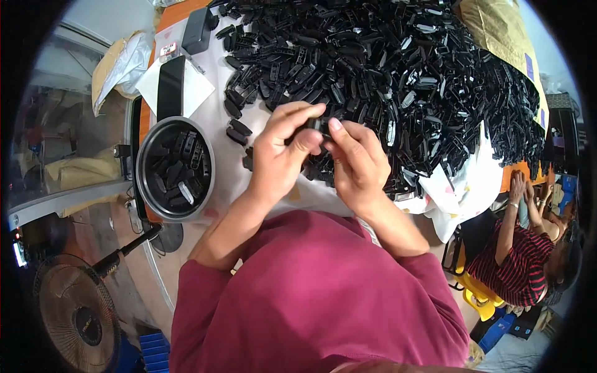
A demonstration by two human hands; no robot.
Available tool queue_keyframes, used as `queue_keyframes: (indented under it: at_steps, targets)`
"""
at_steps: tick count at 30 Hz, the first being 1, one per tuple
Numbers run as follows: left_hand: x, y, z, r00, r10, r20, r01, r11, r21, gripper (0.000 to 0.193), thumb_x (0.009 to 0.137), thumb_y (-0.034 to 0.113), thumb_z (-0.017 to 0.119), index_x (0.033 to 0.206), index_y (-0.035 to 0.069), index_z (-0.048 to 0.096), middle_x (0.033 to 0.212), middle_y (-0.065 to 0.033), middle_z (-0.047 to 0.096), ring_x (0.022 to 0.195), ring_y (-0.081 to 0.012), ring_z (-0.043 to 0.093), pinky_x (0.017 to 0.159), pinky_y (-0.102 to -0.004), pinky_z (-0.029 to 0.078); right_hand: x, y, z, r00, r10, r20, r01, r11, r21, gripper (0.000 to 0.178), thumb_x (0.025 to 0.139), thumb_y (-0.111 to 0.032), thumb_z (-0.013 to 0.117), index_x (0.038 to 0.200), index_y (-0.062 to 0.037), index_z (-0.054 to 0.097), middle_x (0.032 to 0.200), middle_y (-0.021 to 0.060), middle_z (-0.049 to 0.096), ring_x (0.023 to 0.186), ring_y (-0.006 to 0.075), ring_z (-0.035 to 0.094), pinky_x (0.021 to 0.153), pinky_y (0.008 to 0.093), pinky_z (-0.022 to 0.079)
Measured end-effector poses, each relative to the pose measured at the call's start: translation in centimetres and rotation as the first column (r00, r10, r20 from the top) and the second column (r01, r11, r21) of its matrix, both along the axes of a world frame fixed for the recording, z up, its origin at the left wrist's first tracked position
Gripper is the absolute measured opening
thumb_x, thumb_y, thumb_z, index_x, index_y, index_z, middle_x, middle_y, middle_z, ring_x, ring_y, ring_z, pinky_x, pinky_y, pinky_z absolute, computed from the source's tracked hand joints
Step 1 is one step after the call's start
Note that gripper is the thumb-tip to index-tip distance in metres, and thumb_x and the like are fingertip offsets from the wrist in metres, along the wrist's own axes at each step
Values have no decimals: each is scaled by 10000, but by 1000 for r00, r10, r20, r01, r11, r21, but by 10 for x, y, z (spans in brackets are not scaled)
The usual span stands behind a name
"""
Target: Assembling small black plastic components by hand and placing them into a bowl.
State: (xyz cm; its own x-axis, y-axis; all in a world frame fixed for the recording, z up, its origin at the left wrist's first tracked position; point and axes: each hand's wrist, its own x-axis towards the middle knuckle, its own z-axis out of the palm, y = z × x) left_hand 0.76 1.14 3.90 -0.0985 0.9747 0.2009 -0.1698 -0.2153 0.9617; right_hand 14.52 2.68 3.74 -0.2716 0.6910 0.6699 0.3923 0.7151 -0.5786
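Note:
Between my two hands, over the near edge of the pile, is a small black plastic part point(316, 125), mostly covered by fingers. My left hand point(283, 149) pinches it with thumb and forefinger. From the other side my right hand point(359, 158) grips it too, thumb on top. Beyond and to the right spreads a large heap of similar black plastic parts point(348, 68), long and rounded, some with shiny faces. To the left, a round metal bowl point(142, 186) holds several more of these black parts.
A black phone-like slab point(170, 87) lies on white paper point(200, 88) behind the bowl, near a dark box point(197, 30). Brown paper point(497, 31) borders the heap at far right. A standing fan point(78, 314) is at lower left. Another person in a striped shirt point(513, 261) sits at right.

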Motion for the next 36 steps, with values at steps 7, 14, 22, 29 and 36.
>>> queue_keyframes:
  at_steps: [7, 14, 22, 29, 36]
  targets:
    - [-7, -11, 0, 950, -52, 307, 98, 986, -136, 329, 826, 108, 610, 1129, -3, 546, 1039, -108, 605, 764, -94, 557, 695, -209, 456, 0, -5, 13, 734, -79, -674, -521, 571, -634, 376, 777, 4, 641, 1125, 50, 506, 1080, 143, 563, 834, 146, 592, 705, 257, 520]
    - [-36, -27, -5, 914, -166, 370, 170, 985, 22, 250, 813, 40, 596, 1060, 5, 591, 978, -99, 623, 872, -153, 581, 814, -266, 450, -4, -14, 8, 832, 207, -515, -507, 662, -552, 256, 756, 43, 648, 997, 48, 560, 925, 133, 616, 790, 152, 614, 721, 254, 512]
    - [-148, -62, 6, 302, 399, -865, -582, 796, 164, 253, 760, 108, 642, 1005, 45, 625, 922, -89, 613, 861, -242, 574, 795, -309, 431, -9, 14, -7, 987, 143, -73, -155, 733, -663, 454, 766, -65, 655, 1190, -30, 497, 1065, 103, 594, 929, 170, 577, 749, 267, 487]
    - [-117, 0, -34, -18, 243, -970, -123, 962, 243, 217, 660, 132, 627, 870, 144, 680, 941, -33, 597, 967, -243, 506, 777, -393, 387, -35, 37, -11, 974, 106, 203, -11, 907, -421, 156, 769, -44, 614, 923, -28, 637, 862, 98, 625, 765, 219, 605, 681, 271, 472]
    - [-106, 21, -33, -155, 46, -987, 19, 999, 44, 108, 686, 160, 627, 778, 102, 633, 780, -42, 584, 766, -249, 549, 659, -386, 413, -35, 62, -27, 798, 134, 587, -66, 989, -135, 127, 692, -88, 639, 817, -79, 660, 852, 47, 610, 806, 250, 555, 687, 333, 470]
